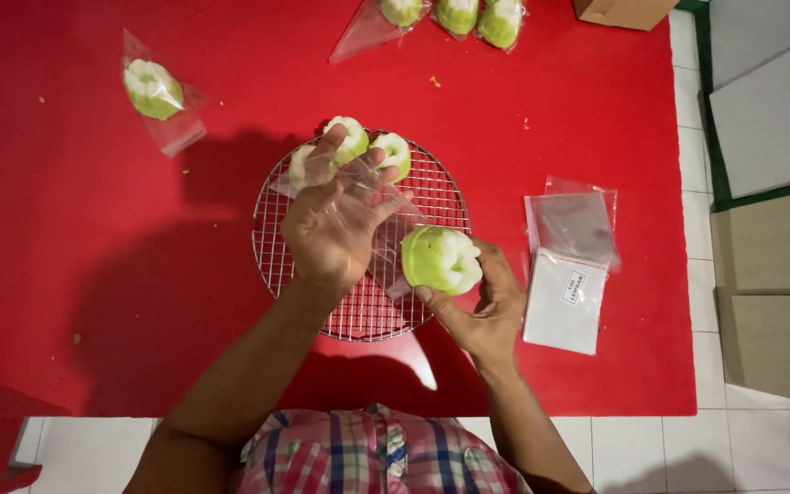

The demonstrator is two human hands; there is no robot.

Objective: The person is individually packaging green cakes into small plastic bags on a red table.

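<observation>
We see the right hand (491, 306) with its grip clamped on the green-white cake (442, 259), just right of the clear bag (386, 229) that the left hand (333, 229) pinches above the wire rack (272, 247); bag mouth probably faces the cake.

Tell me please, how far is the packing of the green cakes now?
Done: one bagged cake lies at the table's far left, three more at the top edge. In hand: the right hand holds a cake at the clear bag held by the left hand. Left: three bare cakes on the wire rack.
</observation>
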